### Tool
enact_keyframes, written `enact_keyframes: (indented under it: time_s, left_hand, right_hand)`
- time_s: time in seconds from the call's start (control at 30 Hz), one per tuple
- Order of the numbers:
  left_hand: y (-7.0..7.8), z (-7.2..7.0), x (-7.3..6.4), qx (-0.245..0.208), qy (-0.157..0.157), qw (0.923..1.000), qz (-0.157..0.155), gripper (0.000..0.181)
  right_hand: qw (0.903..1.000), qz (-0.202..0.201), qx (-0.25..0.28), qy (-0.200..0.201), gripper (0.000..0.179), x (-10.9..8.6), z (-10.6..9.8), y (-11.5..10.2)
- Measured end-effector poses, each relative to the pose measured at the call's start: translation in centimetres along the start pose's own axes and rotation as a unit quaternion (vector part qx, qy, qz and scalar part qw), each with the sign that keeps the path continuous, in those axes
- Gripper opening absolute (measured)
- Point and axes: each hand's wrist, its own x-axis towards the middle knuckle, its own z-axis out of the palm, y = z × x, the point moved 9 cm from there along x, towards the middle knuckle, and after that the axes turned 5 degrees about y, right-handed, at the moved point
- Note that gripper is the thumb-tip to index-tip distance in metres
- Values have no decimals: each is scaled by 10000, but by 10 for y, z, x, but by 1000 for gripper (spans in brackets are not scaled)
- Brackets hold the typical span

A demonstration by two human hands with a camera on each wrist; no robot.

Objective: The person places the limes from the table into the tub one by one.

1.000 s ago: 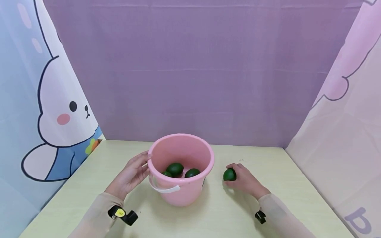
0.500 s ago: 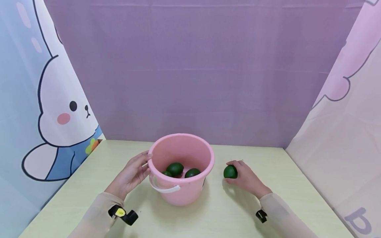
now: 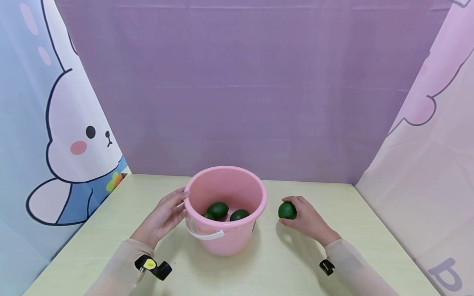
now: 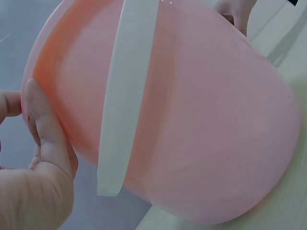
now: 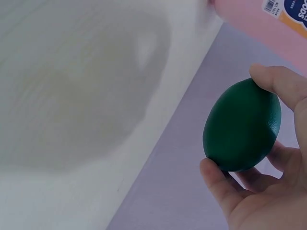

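Observation:
A pink bucket (image 3: pixel 229 236) stands upright on the table, its white handle (image 3: pixel 209 236) hanging down on the near left side. Inside it lie three dark green limes (image 3: pixel 217 210), one partly hidden by the near wall. My left hand (image 3: pixel 164 216) pinches the bucket's left rim between thumb and fingers, as the left wrist view shows at the rim (image 4: pixel 28 81). Right of the bucket, my right hand (image 3: pixel 305 220) holds another smooth green lime (image 5: pixel 242 125) between thumb and fingertips. A shadow lies below on the table, and the lime appears raised off it.
The pale wooden table (image 3: pixel 237 275) ends at a purple cloth backdrop (image 3: pixel 237 90). Printed cloths rise at both sides, the left one with a rabbit (image 3: pixel 81 123). The bucket bears a printed label (image 5: pixel 290 12) on its right side.
My right hand has lifted the lime slightly upward and away in the head view. The left hand, the bucket and the limes inside it have stayed put.

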Motion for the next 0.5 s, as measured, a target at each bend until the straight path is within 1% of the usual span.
enact_keyframes:
  time_s: [0.5]
  left_hand:
    - [0,0,0,-13,22,10000,-31,40]
  right_hand:
    - [9988,-382,31,314,61,1,-18,-17]
